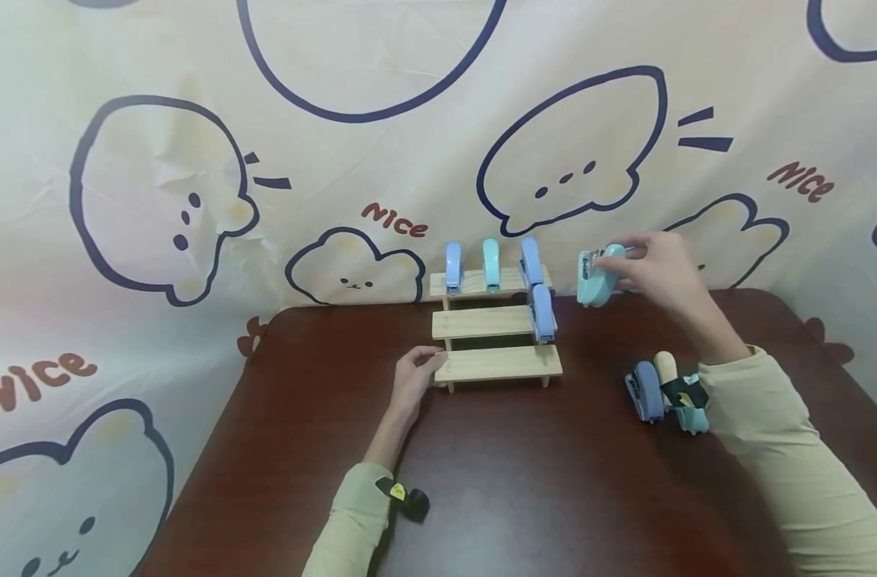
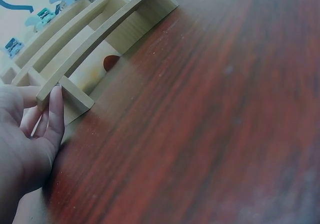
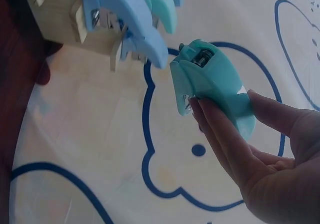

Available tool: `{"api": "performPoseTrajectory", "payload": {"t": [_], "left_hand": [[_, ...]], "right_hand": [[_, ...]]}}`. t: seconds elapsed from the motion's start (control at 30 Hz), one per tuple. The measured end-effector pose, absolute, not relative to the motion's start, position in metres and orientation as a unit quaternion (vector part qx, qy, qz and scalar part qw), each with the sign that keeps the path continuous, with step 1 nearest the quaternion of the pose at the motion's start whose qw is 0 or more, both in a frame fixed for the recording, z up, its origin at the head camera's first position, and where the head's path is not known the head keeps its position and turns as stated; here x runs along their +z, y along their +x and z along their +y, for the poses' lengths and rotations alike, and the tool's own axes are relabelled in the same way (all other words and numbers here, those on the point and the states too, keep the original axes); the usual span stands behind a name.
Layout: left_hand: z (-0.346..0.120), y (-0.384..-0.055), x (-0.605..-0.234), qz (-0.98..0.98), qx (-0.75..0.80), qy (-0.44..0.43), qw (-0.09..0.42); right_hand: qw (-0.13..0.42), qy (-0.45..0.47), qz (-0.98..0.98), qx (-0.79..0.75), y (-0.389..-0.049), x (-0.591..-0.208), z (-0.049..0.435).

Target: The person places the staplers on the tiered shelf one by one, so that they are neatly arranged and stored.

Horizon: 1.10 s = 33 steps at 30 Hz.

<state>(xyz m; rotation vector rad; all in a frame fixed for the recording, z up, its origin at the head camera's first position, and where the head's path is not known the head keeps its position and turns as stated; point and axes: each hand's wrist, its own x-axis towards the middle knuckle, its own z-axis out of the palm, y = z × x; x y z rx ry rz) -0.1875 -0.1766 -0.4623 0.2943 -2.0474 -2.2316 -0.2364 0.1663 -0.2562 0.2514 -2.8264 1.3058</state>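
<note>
My right hand (image 1: 658, 264) holds a teal stapler (image 3: 215, 81) between thumb and fingers, raised to the right of a three-step wooden rack (image 1: 491, 365). The left hand (image 1: 415, 377) pinches the left end of the rack's lowest step, thumb and fingers at its edge in the left wrist view. On the top step stand a blue stapler (image 1: 454, 267) at the left, another teal stapler (image 1: 491, 264) in the middle and a second blue stapler (image 1: 531, 262) at the right. One more blue stapler (image 1: 543, 312) stands at the right end of the middle step.
Near my right forearm on the brown table (image 1: 525, 481) lie a blue stapler (image 1: 646, 393), a cream rounded object (image 1: 665, 367) and a teal stapler (image 1: 693, 420), partly covered by the wrist camera. A cloth with cartoon drawings (image 1: 381, 176) hangs behind the rack.
</note>
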Motion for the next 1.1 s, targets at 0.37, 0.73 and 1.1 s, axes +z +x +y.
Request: {"api": "performPoseTrajectory", "payload": {"t": [0.37,0.73,1.1], "left_hand": [[-0.172,-0.185,-0.465,-0.667,-0.736,0.100,0.060],[-0.174,-0.184,-0.468,-0.665,-0.737,0.102,0.063],[-0.174,-0.186,-0.464,-0.670,-0.733,0.098,0.065]], "right_hand": [[0.005,0.109,-0.903,0.414,-0.235,-0.263,0.133],[-0.025,0.144,-0.889,0.434,-0.241,-0.279,0.096],[-0.043,0.150,-0.888,0.432,-0.248,-0.294,0.069]]}}
